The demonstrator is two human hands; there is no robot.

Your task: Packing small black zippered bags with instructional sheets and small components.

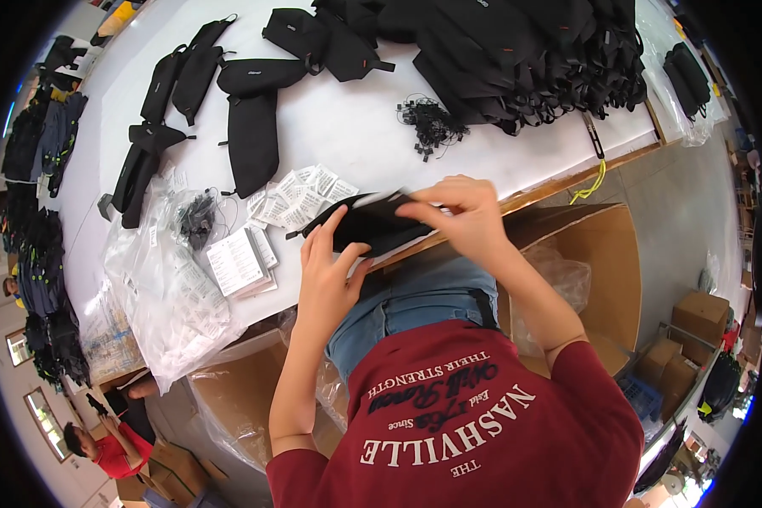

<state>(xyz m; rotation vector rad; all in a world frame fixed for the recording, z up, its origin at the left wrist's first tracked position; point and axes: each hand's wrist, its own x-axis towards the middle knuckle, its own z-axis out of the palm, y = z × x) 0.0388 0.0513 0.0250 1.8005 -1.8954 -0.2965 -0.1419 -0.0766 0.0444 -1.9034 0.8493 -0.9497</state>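
Note:
A black fabric pouch (366,230) lies at the table's near edge, in front of my body. My left hand (330,264) grips its left side, fingers bent over the upper rim and thumb near the lower edge. At the pouch's right end, my right hand (464,212) is closed in a pinch on its upper edge. A thin grey-white strip shows along that edge beside the right fingertips; its kind is too blurred to tell. Just left of the pouch, printed white paper slips (300,196) lie fanned out, with a stack of white cards (239,261) beside them.
Black pouches (254,140) lie across the white table (339,127), with a large heap of them (516,59) at far right. Small black tags with cords (430,123) form a pile. A clear plastic bag (165,288) hangs over the left edge. An open carton (601,271) stands below right.

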